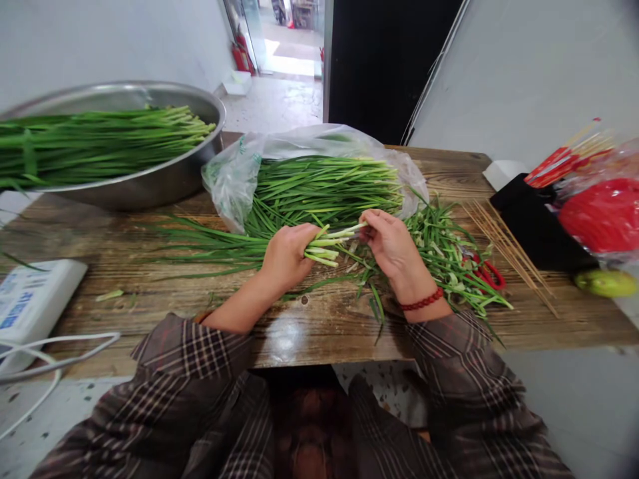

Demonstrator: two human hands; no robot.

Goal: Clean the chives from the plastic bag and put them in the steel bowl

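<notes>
My left hand [289, 256] is wrapped round a small bunch of green chives [214, 247], pale stem ends pointing right and leaves trailing left over the wooden table. My right hand [387, 243], with a red bead bracelet at the wrist, pinches the pale tip of one stem that sticks out past the others. Behind both hands, a large pile of chives [324, 189] lies in an open clear plastic bag [232, 179]. Loose trimmings [444, 249] are heaped to the right of my right hand, with red-handled scissors [489, 274] partly under them.
A steel basin [164, 179] of chives stands at the back left. At the left edge are a white scale-like device [42, 299] and white cable [84, 338]. Thin wooden sticks [514, 256], a black box [539, 229] and a yellow-green object [606, 283] are on the right.
</notes>
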